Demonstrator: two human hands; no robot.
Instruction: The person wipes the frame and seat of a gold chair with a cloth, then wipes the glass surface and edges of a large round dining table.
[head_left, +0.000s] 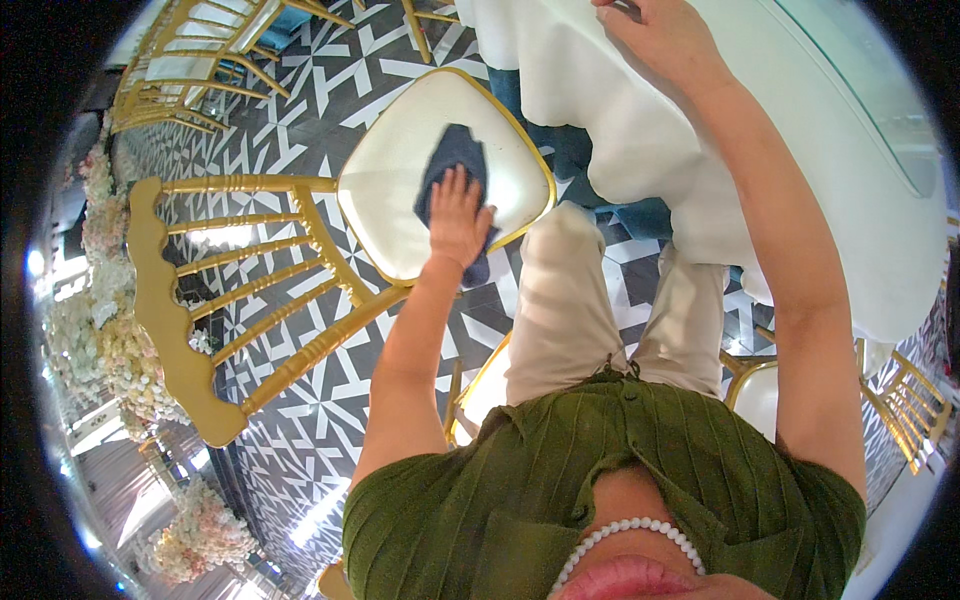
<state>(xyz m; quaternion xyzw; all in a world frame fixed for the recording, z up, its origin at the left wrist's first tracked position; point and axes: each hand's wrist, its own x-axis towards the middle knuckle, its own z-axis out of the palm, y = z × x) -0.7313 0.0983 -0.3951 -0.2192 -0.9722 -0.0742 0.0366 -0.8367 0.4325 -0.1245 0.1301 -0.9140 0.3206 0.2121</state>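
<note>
My left hand (459, 217) lies flat with spread fingers on a dark blue cloth (454, 161), pressing it against the white seat (390, 165) of a gold chiavari chair. One end of the cloth hangs over the seat's gold rim near my wrist. The chair's spindled gold back (161, 300) points to the left. At the top right, my right hand (651, 30) rests at the edge of a round table with a white tablecloth (817, 187); its fingertips are partly cut off by the picture's edge, and whether it holds anything cannot be made out.
Draped cloth folds (555, 90) hang beside the seat, with blue fabric under them. More gold chairs (202, 56) stand at the upper left, and others (907, 405) at the lower right. Pale flower arrangements (112, 330) line the left side. The floor (315, 375) has a black-and-white pattern.
</note>
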